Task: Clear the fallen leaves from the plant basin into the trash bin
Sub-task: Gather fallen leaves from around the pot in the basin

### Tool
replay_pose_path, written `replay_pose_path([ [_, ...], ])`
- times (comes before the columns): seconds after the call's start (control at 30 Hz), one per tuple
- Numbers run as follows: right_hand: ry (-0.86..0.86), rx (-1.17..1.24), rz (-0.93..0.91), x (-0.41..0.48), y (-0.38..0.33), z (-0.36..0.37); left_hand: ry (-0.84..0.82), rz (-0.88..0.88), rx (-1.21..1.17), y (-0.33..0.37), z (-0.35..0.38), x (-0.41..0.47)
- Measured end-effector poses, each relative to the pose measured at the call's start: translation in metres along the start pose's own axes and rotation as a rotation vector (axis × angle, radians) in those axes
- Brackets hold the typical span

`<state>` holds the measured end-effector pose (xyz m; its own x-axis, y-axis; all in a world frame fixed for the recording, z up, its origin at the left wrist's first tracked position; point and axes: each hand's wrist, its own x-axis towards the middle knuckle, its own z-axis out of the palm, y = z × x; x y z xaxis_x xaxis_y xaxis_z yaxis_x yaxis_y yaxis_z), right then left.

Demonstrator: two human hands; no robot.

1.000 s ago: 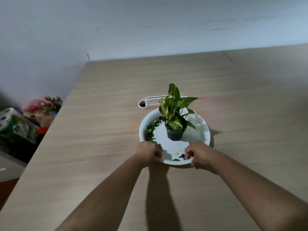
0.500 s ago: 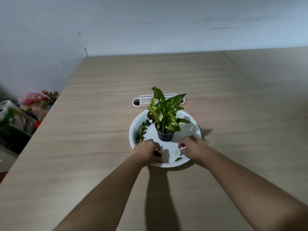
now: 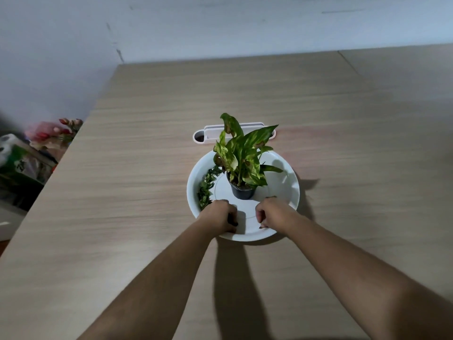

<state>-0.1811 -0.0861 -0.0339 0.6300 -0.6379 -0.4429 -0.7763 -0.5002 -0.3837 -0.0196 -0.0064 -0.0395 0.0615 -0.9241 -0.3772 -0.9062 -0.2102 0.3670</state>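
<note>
Head view, left to right: off the bench edge far to the left of the hands sits a blurred heap of packages and red flowers [image 3: 52, 130], too unclear to count. On the pale wood-grain bench [image 3: 122, 217], one round white plastic basin [image 3: 293, 192] holds a single curved drift of small dark-green fallen leaves [image 3: 206, 186] along its wall just beyond the left hand [image 3: 219, 218]. That hand is curled closed inside the basin's near rim, with something dark at its fingertips, probably a leaf. Ahead of both hands, mid-basin, stands one small black pot with a variegated green-and-yellow plant [image 3: 241, 155]; behind the basin lies one long white plastic tray [image 3: 208, 133]. The right hand [image 3: 272, 214] is also curled closed on the basin floor, a small dark scrap at its fingertips; what it holds I cannot tell. No trash bin is in sight. A likely slip: thin leaves could drop from a loose pinch during the carry, or a knuckle could nudge the light pot and tip it.
</note>
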Motion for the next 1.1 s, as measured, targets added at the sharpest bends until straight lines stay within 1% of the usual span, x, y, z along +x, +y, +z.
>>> replay_pose_path([
  [0.2, 0.095, 0.081, 0.060, -0.004, 0.001, -0.001, 0.008, 0.012, -0.116, 0.001, 0.001, -0.001],
  [0.37, 0.238, 0.242, 0.204, -0.011, -0.003, -0.019, 0.099, 0.030, -0.209, -0.003, -0.015, -0.005],
  [0.5, 0.280, 0.475, 0.252, -0.030, -0.004, -0.031, 0.124, 0.042, -0.298, -0.006, -0.032, -0.007],
  [0.6, 0.368, 0.474, 0.273, -0.040, -0.008, -0.028, 0.141, 0.042, -0.312, -0.005, -0.038, -0.014],
  [0.73, 0.407, 0.415, 0.258, -0.053, -0.008, -0.027, 0.148, 0.068, -0.279, 0.006, -0.038, -0.025],
  [0.83, 0.447, 0.407, 0.246, -0.077, -0.003, -0.030, 0.139, 0.114, -0.237, 0.030, -0.033, -0.036],
  [0.97, 0.521, 0.459, 0.293, -0.124, 0.024, -0.032, 0.138, 0.209, -0.244, 0.086, -0.019, -0.045],
  [1.1, 0.602, 0.518, 0.376, -0.209, 0.082, -0.021, 0.060, 0.341, -0.218, 0.179, 0.011, -0.057],
])
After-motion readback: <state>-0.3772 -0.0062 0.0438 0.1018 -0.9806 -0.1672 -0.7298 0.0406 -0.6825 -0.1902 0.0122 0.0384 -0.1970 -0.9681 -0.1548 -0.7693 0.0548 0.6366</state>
